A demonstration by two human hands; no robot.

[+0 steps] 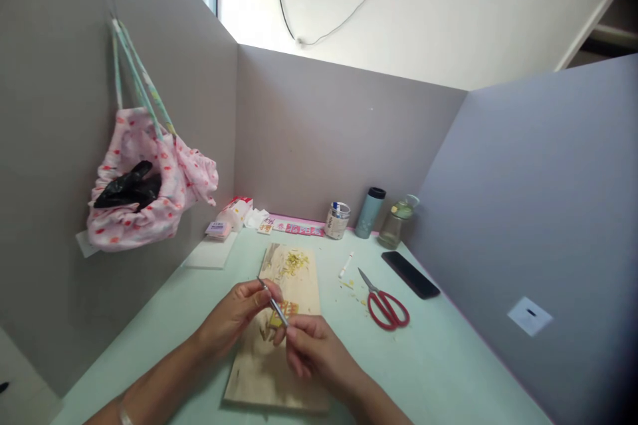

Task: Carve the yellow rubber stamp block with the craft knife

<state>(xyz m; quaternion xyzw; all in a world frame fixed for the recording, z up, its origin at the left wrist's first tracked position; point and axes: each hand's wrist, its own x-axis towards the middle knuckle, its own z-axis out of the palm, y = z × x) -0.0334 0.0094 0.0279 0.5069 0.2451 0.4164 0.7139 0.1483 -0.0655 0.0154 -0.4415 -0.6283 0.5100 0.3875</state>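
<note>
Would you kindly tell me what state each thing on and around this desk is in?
Left hand: holding tool's far end
Right hand: holding tool's near end
Tool: tilted, in both hands
Board: flat, shavings on it
Block: on board, partly hidden
Scissors: flat, blades together
Phone: flat, screen dark
Flask: upright, lid on
Bottle: upright, lid on
Tin: upright
Bag: hanging, mouth open
Stick: lying flat

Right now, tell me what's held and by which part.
A slim silver metal tool: left fingers near its dark tip, right fingers at its other end.
</note>
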